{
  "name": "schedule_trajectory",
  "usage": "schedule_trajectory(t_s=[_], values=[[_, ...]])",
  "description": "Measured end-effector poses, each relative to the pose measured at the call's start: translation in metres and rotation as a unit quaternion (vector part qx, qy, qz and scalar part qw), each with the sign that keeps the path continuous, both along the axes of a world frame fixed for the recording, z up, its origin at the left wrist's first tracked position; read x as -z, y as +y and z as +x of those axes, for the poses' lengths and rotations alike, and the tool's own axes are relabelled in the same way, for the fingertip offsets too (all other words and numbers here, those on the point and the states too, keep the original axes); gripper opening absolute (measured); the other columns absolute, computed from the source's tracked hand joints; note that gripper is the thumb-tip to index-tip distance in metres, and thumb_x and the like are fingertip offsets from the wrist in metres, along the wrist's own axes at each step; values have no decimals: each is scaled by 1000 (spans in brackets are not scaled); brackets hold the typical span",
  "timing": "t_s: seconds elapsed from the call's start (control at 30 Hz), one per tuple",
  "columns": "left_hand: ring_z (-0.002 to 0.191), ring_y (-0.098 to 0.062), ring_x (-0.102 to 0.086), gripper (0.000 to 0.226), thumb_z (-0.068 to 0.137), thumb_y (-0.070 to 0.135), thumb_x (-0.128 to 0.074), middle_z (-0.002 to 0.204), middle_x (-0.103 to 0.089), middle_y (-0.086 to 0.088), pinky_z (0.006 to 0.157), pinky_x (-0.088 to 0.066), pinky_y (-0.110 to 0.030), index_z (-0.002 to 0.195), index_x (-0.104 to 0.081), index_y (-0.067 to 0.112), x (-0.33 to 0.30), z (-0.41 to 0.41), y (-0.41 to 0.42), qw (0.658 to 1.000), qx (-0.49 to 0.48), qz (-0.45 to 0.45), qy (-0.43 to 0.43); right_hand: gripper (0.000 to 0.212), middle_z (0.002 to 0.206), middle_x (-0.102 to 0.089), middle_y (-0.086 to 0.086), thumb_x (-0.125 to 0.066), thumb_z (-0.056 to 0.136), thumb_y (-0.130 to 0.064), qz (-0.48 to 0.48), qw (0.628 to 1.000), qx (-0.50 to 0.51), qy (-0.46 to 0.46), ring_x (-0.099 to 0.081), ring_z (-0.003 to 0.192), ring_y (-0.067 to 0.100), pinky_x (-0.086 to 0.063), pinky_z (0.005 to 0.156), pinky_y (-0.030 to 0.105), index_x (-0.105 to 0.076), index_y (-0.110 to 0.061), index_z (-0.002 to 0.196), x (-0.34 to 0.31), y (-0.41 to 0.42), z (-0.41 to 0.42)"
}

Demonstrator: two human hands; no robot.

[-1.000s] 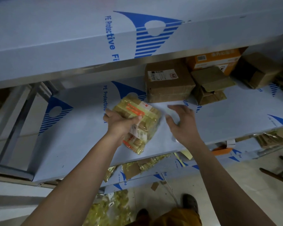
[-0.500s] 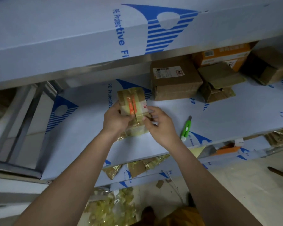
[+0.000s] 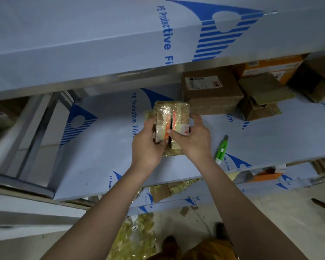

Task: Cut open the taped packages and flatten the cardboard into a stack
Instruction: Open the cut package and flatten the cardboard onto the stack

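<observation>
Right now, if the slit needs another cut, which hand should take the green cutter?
Right hand, probably: the green box cutter lies just beside it. The left hand grips the tape-wrapped cardboard package's far side.

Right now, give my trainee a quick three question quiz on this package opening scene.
1. True or false: the green box cutter is held in the right hand.
2. Which hands grip the taped package? A) left only B) right only C) both
3. Fill in: a slit runs down the package's ____ tape.

Key: 1. false, it lies on the shelf beside that hand. 2. C, the left hand holds it too. 3. orange.
</observation>
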State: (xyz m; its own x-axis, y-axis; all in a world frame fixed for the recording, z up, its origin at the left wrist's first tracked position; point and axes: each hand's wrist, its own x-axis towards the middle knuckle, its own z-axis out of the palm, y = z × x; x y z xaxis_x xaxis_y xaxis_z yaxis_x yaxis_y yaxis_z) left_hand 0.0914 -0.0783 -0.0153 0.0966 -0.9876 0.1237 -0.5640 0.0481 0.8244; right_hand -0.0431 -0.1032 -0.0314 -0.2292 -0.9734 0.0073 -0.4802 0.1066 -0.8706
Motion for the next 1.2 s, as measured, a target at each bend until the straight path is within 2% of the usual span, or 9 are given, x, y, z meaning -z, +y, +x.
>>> schedule_trajectory(t_s=[0.23, 0.4, 0.57, 0.63, 0.73, 0.87, 0.97, 1.03, 1.2], values=[[105, -13, -64, 64, 81, 12, -76, 117, -69, 6, 67, -33, 4, 138, -50, 25, -10, -8, -1, 998, 24, 1, -61, 57, 93, -71, -1, -80, 74, -27, 12, 998, -5, -62, -68, 81, 13, -56, 73, 30, -50, -24, 122, -9, 5, -11], [107, -16, -64, 63, 82, 14, -75, 117, -69, 5, 70, -36, -7, 138, -49, 27, -11, -14, -4, 995, 38, 0, -89, 39, 75, -67, -4, -73, 80, -16, 37, 990, -30, -135, -63, 61, -4, -50, 59, 12, -54, -28, 111, -15, 10, -28], [106, -16, -60, 62, 81, 4, -74, 116, -64, 5, 83, -46, -27, 135, -52, 23, -14, 1, -14, 996, 44, 31, -65, 29, 87, -74, 12, -58, 85, 4, 47, 966, -62, -247, -69, 83, 22, -58, 81, 48, -69, -18, 102, -9, 19, -43], [108, -15, -56, 64, 81, 3, -74, 121, -63, -1, 85, -47, -30, 137, -50, 21, -14, 8, -16, 996, 49, 49, -61, 27, 86, -73, 10, -55, 87, 10, 36, 955, -49, -291, -66, 84, 23, -55, 83, 49, -70, -11, 95, 1, 25, -45], [110, -12, -53, 65, 83, 1, -72, 127, -61, -2, 84, -42, -26, 139, -46, 21, -11, 13, -15, 995, 59, 62, -49, 47, 98, -74, -1, -62, 89, 8, 62, 933, -44, -352, -69, 98, 18, -57, 90, 43, -60, -26, 120, 11, 31, -47], [110, -11, -53, 66, 85, 4, -72, 128, -61, 0, 83, -39, -23, 141, -43, 24, -9, 12, -13, 993, 78, 44, -71, 97, 129, -48, 2, -83, 75, -6, 0, 989, -5, -147, -49, 123, 23, -46, 104, 41, -27, -45, 143, 16, 28, -56], [118, -21, -57, 65, 86, 6, -71, 130, -61, 0, 86, -41, -26, 141, -43, 25, -10, 8, -15, 990, 90, 34, -98, 94, 136, -34, 3, -83, 76, -6, -36, 998, -45, 35, -40, 119, 13, -38, 98, 21, -31, -34, 150, 1, 19, -57], [121, -25, -56, 65, 86, 6, -71, 132, -61, 0, 88, -43, -29, 142, -42, 25, -11, 5, -16, 989, 93, 30, -111, 84, 138, -31, 5, -72, 81, 6, -30, 996, -74, 32, -47, 110, 12, -43, 93, 12, -34, -21, 151, -9, 14, -53], [122, -25, -55, 70, 86, 8, -72, 132, -60, 1, 89, -42, -28, 144, -39, 28, -13, 10, -15, 988, 97, 56, -110, 71, 139, -32, 5, -69, 87, -10, -40, 998, -52, 14, -55, 116, 24, -47, 104, 31, -38, -21, 150, -13, 3, -41]])
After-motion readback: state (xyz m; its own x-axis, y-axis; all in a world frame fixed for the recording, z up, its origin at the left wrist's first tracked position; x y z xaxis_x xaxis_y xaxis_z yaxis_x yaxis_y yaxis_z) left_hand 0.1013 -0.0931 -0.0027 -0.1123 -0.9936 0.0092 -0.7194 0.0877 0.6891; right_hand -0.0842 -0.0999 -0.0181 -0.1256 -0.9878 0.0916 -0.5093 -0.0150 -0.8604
